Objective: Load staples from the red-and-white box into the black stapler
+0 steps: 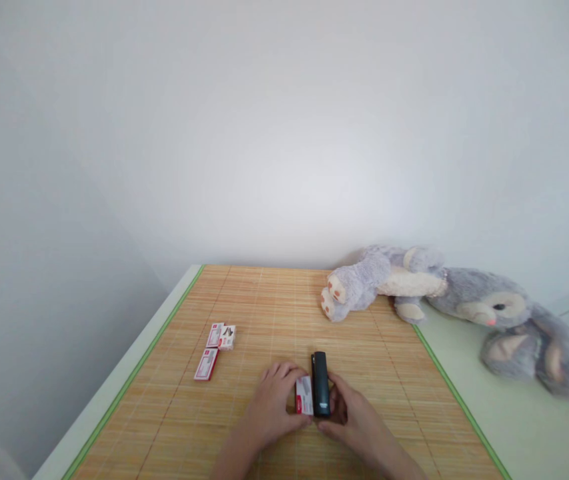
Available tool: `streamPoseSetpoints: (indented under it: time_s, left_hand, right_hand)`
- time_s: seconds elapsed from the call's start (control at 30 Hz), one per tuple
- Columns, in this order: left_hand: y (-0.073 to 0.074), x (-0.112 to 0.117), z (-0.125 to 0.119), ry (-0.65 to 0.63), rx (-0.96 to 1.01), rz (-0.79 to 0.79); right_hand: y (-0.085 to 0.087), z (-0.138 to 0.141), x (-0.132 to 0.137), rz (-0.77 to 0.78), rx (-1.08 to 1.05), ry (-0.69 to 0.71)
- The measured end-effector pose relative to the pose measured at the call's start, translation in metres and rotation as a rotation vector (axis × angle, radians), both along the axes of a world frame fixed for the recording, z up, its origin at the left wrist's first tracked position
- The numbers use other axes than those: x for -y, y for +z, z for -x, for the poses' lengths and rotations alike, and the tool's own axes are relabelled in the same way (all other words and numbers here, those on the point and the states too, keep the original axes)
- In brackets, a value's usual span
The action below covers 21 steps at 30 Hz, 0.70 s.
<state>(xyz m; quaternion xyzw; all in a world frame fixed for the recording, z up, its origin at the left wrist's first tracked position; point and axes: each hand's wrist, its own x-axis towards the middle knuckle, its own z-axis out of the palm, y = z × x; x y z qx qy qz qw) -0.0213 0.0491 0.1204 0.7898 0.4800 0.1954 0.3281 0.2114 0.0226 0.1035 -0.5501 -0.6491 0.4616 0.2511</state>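
Observation:
Near the front of the mat, my left hand [277,404] closes on a small red-and-white staple box [304,396], its thumb at the near end and its fingers at the far end. Right beside that box lies a black stapler [320,385], pointing away from me. My right hand [352,417] is closed on the stapler's right side and near end, with the thumb at the near end and the other fingers curled, partly hidden. Box and stapler lie side by side, nearly touching.
Several small boxes [206,364] in red and white sit close together on the left of the bamboo mat [264,300]. A grey plush rabbit [409,283] lies across the back right, over the mat's green edge and the pale table [524,433]. Behind stands a white wall [284,133].

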Motion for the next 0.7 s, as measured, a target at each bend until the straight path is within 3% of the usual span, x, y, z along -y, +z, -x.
streamPoseSetpoints:
  time_s: [0.2, 0.37, 0.43, 0.6, 0.63, 0.7]
  left_hand:
    - [0.003, -0.006, -0.003, -0.040, 0.021, -0.012]
    - [-0.005, -0.001, 0.008, 0.005, 0.062, -0.046]
    - [-0.011, -0.001, 0.025, 0.166, 0.055, -0.143]
    - [-0.026, -0.006, 0.098, 0.822, -0.218, -0.435]
    - [-0.029, -0.006, 0.113, 0.904, -0.272, -0.445]
    - [-0.034, -0.005, 0.134, 0.947, -0.307, -0.398]
  right_hand:
    - [-0.011, 0.007, 0.004, -0.038, 0.026, -0.038]
    - [-0.011, 0.006, 0.009, -0.042, -0.011, -0.036]
    - [-0.012, 0.003, 0.011, -0.029, -0.021, -0.034]
    - [-0.021, -0.002, 0.015, 0.023, 0.032, -0.071]
    - [-0.023, -0.002, 0.015, 0.020, 0.038, -0.073]
    - [-0.024, -0.001, 0.015, 0.007, 0.039, -0.069]
